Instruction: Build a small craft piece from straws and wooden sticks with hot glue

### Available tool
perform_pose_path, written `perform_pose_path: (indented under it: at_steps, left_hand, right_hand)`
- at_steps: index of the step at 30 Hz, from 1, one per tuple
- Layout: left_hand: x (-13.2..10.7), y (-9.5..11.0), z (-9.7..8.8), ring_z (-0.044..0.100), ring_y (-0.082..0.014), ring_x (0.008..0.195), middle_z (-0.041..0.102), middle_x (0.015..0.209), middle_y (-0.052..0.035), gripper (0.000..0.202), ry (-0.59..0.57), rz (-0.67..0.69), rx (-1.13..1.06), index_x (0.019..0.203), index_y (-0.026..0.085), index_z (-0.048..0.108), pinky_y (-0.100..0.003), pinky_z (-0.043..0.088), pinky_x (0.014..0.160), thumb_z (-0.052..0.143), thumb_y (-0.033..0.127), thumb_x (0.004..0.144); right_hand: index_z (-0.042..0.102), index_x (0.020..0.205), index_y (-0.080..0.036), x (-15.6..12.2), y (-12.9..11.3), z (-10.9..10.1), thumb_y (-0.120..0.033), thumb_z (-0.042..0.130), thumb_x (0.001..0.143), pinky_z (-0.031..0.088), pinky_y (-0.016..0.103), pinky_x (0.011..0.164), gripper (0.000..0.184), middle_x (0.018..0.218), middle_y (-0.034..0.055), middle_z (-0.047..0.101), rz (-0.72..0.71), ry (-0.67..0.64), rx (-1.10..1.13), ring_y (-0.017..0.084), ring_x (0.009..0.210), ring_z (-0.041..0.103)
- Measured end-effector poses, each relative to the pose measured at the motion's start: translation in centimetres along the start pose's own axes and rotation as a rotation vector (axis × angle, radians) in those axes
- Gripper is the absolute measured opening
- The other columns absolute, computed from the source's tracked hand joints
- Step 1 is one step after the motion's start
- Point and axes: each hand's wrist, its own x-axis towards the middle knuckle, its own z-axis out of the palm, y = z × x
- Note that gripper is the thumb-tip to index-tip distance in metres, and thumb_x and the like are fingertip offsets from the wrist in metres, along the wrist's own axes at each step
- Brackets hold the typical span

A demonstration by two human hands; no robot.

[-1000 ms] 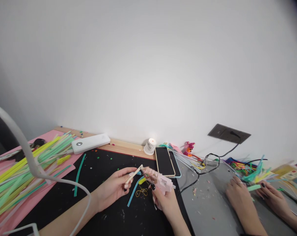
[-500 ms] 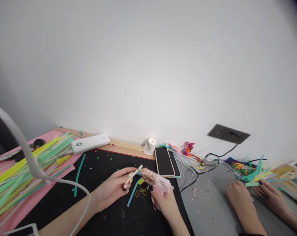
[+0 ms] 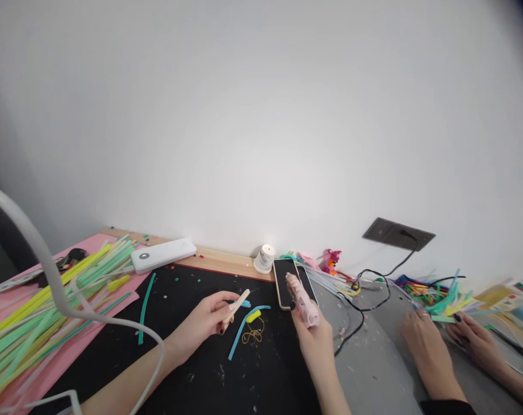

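Over the black mat point(image 3: 192, 369), my left hand point(image 3: 213, 314) pinches a pale wooden craft stick point(image 3: 236, 306) that slants up to the right. A small blue piece point(image 3: 245, 303) shows just behind the stick's tip. Off to the right, my right hand point(image 3: 315, 340) is wrapped round a pink glue gun point(image 3: 303, 302), its nozzle pointing up and away over the phones. Between my hands a bent blue strip point(image 3: 239, 334), a short yellow piece point(image 3: 253, 316) and a loose tangle of thin yellowish cord point(image 3: 253, 335) lie on the mat.
Pink paper point(image 3: 66, 351) at left bears a heap of coloured strips point(image 3: 88, 288). A white power bank point(image 3: 164, 255), paper cup point(image 3: 264, 259) and phones point(image 3: 282, 282) line the back. A black cable point(image 3: 365, 308) runs to the wall socket. A co-worker's hands point(image 3: 429, 343) work at right.
My right hand has drawn the glue gun away to the right, off the stick, and turned its nozzle upward. My left hand still holds the stick in nearly the same spot.
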Motion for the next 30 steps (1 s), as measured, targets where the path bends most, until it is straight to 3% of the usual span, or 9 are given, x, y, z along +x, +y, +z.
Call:
perform_pose_path:
  at_steps: [4,9,13,17,21,25,30]
  left_hand:
    - [0.7,-0.9,-0.6,0.050,-0.0145,0.054,0.055,0.060,0.0029,0.028,0.033,0.116,0.287,0.098,0.016,0.062,-0.023,0.034,0.050,0.060,0.028,0.072]
    - [0.6,-1.3,-0.9,0.059,-0.0185,0.062,0.059,0.065,0.0012,0.029,0.069,0.188,0.457,0.098,0.017,0.061,-0.025,0.039,0.056,0.055,0.017,0.070]
    - [0.1,-0.7,-0.7,0.059,-0.0168,0.059,0.059,0.070,0.0012,0.033,0.074,0.216,0.552,0.098,0.017,0.061,-0.026,0.040,0.058,0.051,0.011,0.068]
    - [-0.3,-0.5,-0.4,0.056,-0.0142,0.056,0.057,0.073,0.0015,0.030,0.097,0.247,0.608,0.097,0.017,0.061,-0.025,0.041,0.060,0.053,0.011,0.069]
    - [-0.8,-0.9,-0.7,0.052,-0.0130,0.058,0.056,0.082,-0.0009,0.027,0.154,0.313,0.733,0.100,0.018,0.062,-0.025,0.041,0.060,0.056,0.019,0.074]
    - [-1.2,-1.3,-1.2,0.053,-0.0136,0.063,0.057,0.088,-0.0018,0.031,0.217,0.280,0.753,0.101,0.019,0.061,-0.025,0.041,0.064,0.054,0.015,0.072]
    - [-1.3,-1.0,-1.6,0.056,-0.0161,0.057,0.058,0.058,0.0025,0.027,0.238,0.173,0.604,0.092,0.014,0.061,-0.026,0.042,0.059,0.051,0.011,0.067]
  right_hand:
    - [0.059,0.091,-0.021,-0.2,0.4,-3.3,-0.036,0.047,0.079,0.044,0.028,0.059,0.023,0.080,0.0060,0.068,0.150,-0.023,-0.459,0.024,0.071,0.064]
    - [0.056,0.098,-0.016,-0.3,3.9,-7.0,-0.041,0.041,0.085,0.044,0.030,0.061,0.031,0.091,0.0151,0.066,0.314,-0.049,-0.791,0.028,0.080,0.066]
    - [0.055,0.107,-0.007,0.0,6.5,-8.1,-0.032,0.044,0.085,0.045,0.033,0.069,0.035,0.093,0.0204,0.065,0.319,-0.069,-0.957,0.031,0.087,0.064]
    - [0.058,0.109,-0.002,0.0,7.1,-7.8,-0.026,0.052,0.080,0.043,0.039,0.081,0.038,0.099,0.0237,0.063,0.292,-0.070,-1.075,0.035,0.095,0.061]
    - [0.060,0.109,-0.005,-0.5,6.4,-6.6,-0.027,0.054,0.075,0.041,0.044,0.087,0.041,0.107,0.0234,0.062,0.122,0.060,-1.038,0.036,0.102,0.058]
    - [0.063,0.098,-0.009,-1.1,5.4,-5.2,-0.028,0.050,0.073,0.044,0.044,0.084,0.035,0.102,0.0204,0.065,-0.068,0.113,-0.780,0.036,0.100,0.059]
    - [0.063,0.091,-0.009,-2.3,3.3,-3.8,-0.033,0.043,0.073,0.046,0.045,0.083,0.036,0.099,0.0207,0.065,-0.159,0.127,-0.524,0.034,0.097,0.059]
